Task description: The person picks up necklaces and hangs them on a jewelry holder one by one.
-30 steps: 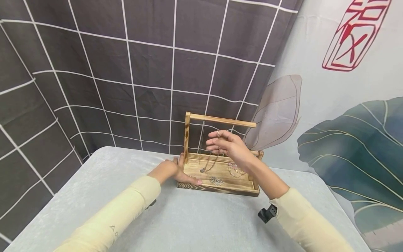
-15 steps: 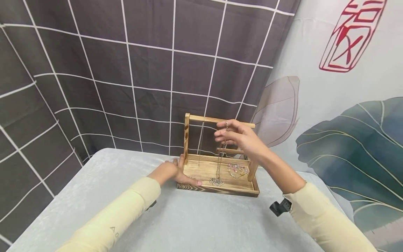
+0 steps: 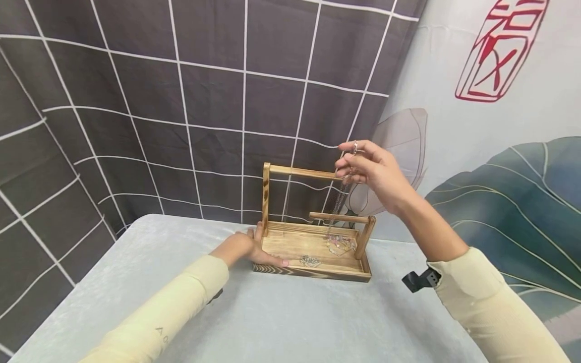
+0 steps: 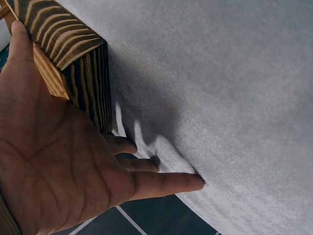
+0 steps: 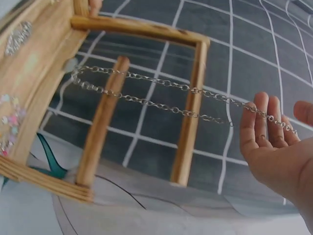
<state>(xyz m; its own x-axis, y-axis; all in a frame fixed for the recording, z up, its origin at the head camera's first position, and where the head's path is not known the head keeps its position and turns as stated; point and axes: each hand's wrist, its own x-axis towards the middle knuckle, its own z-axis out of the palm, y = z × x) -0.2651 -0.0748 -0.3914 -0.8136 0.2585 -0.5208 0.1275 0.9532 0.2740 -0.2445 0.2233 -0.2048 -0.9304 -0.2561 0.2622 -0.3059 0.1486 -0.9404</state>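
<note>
Silver link-chain necklace (image 3: 338, 204): light, limp, snag-prone by look; best pinched near top end. Left hand (image 3: 245, 248) flat, fingers straight, against near-left corner of burnt-wood jewellery stand (image 3: 313, 269) on grey surface (image 3: 281, 322). Right hand (image 3: 374, 169) farther, raised beside top bar (image 3: 301, 172), pinching chain; lower end dangles to tray.

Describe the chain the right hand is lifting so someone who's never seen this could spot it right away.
On the grey table stands a wooden jewelry stand with two rails over a tray. The silver chain hangs from the right hand, raised beside the top rail. Unlike the pieces lying in the tray, it dangles in the air.
</note>
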